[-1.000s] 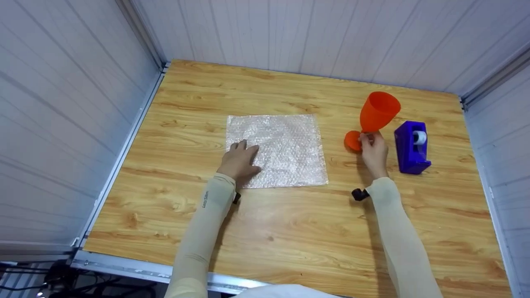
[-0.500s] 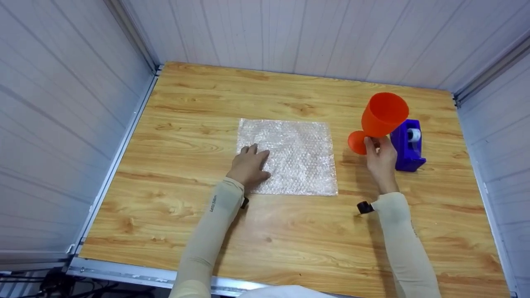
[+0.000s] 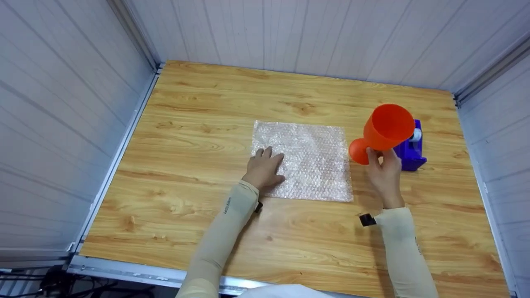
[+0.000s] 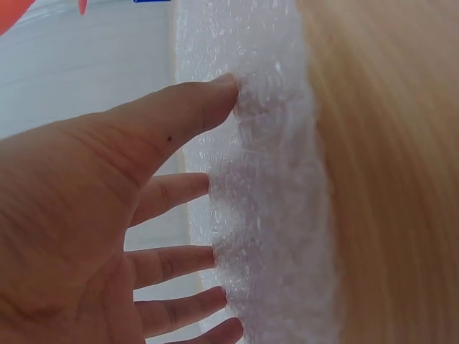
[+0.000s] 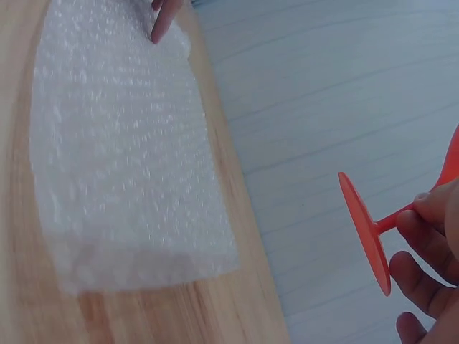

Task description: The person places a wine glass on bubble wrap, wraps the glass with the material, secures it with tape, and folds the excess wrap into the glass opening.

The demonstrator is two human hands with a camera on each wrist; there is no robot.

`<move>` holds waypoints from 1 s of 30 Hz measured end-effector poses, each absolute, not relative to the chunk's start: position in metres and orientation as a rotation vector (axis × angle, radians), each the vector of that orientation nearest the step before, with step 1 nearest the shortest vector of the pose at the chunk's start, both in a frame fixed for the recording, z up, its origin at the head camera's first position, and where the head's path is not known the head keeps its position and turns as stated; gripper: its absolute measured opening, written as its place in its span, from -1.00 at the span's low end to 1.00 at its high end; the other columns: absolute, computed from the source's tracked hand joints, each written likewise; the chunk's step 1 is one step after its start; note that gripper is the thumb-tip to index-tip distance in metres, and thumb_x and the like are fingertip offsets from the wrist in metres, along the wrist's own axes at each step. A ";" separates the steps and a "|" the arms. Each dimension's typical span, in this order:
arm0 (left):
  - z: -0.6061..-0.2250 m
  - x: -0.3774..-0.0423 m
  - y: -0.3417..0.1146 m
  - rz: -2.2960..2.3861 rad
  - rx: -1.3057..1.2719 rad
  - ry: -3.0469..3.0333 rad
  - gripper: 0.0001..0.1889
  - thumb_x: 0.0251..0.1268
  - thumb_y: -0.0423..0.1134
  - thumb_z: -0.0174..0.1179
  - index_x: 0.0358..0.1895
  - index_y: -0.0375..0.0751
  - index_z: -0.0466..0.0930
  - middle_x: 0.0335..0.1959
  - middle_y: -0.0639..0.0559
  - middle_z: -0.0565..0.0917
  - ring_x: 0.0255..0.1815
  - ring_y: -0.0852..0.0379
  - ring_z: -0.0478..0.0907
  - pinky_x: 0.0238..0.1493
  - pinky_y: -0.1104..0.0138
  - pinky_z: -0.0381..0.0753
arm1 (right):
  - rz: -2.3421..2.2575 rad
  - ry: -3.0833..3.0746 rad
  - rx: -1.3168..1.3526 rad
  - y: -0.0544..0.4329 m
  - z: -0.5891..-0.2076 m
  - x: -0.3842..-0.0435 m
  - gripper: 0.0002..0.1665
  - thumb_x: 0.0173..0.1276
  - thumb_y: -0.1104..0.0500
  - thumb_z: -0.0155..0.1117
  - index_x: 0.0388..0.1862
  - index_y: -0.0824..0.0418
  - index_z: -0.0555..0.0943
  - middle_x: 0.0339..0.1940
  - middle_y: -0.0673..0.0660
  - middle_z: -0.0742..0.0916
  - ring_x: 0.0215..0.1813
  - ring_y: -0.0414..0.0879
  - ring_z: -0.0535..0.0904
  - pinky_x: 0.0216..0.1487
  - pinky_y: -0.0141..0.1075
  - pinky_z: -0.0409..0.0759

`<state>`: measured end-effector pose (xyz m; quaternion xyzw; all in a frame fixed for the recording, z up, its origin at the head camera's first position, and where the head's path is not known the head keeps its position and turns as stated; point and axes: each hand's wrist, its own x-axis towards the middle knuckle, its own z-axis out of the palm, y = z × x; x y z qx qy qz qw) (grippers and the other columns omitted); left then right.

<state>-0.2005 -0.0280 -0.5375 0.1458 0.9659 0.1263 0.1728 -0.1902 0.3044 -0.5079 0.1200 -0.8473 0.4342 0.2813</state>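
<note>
L hand, gripping nothing, is sliding wrap twd tape disp.; R hand is pinching goblet nr disp., wrap-goblet gap closing.

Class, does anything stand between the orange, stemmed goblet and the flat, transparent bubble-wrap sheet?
Nothing visible does. The right hand holds the goblet beside the sheet; the left hand touches the sheet's opposite side.
</note>
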 end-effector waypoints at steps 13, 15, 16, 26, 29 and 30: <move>-0.541 -0.197 -0.003 0.321 0.449 2.750 -0.21 0.20 0.21 0.34 0.49 0.10 0.34 0.53 -0.22 0.19 0.49 -0.28 0.10 0.34 -0.13 0.29 | 1.176 -2.303 0.278 0.298 -0.512 -0.175 -0.83 0.37 0.42 0.27 -0.08 0.47 0.58 -0.30 0.29 0.64 -0.32 -0.07 0.48 -0.23 -0.36 0.42; -0.542 -0.196 0.000 0.332 0.446 2.751 -0.22 0.21 0.21 0.33 0.48 0.09 0.33 0.53 -0.22 0.18 0.50 -0.27 0.09 0.35 -0.13 0.27 | 1.198 -2.306 0.272 0.296 -0.509 -0.172 -0.82 0.37 0.44 0.26 -0.07 0.47 0.57 -0.29 0.28 0.63 -0.31 -0.11 0.46 -0.22 -0.37 0.40; -0.542 -0.196 0.001 0.343 0.443 2.753 -0.22 0.22 0.21 0.33 0.49 0.08 0.33 0.54 -0.22 0.17 0.51 -0.28 0.09 0.36 -0.13 0.26 | 1.215 -2.306 0.268 0.294 -0.507 -0.172 -0.82 0.37 0.46 0.25 -0.06 0.47 0.57 -0.28 0.27 0.62 -0.30 -0.12 0.44 -0.21 -0.38 0.39; -0.546 -0.187 -0.004 0.562 0.569 2.895 -0.50 0.28 -0.05 0.34 0.21 -0.18 0.55 0.40 -0.35 0.36 0.42 -0.34 0.26 0.46 0.02 0.18 | 1.320 -2.354 0.250 0.266 -0.465 -0.153 -0.87 0.35 0.52 0.22 -0.14 0.56 0.56 -0.27 0.40 0.66 -0.36 -0.15 0.44 -0.28 -0.48 0.35; -0.547 -0.185 -0.008 0.634 0.598 2.978 -0.59 0.29 -0.10 0.33 0.13 -0.22 0.62 0.31 -0.30 0.48 0.37 -0.25 0.36 0.44 0.10 0.23 | 1.391 -2.370 0.253 0.262 -0.462 -0.151 -0.89 0.33 0.52 0.24 -0.19 0.59 0.58 -0.32 0.40 0.67 -0.42 -0.22 0.44 -0.32 -0.51 0.36; -0.548 -0.185 -0.010 0.668 0.587 3.000 -0.60 0.28 -0.11 0.33 0.12 -0.22 0.63 0.28 -0.28 0.51 0.35 -0.22 0.39 0.42 0.12 0.28 | 1.416 -2.375 0.255 0.261 -0.462 -0.151 -0.89 0.33 0.51 0.25 -0.19 0.59 0.58 -0.32 0.39 0.67 -0.42 -0.23 0.44 -0.33 -0.52 0.37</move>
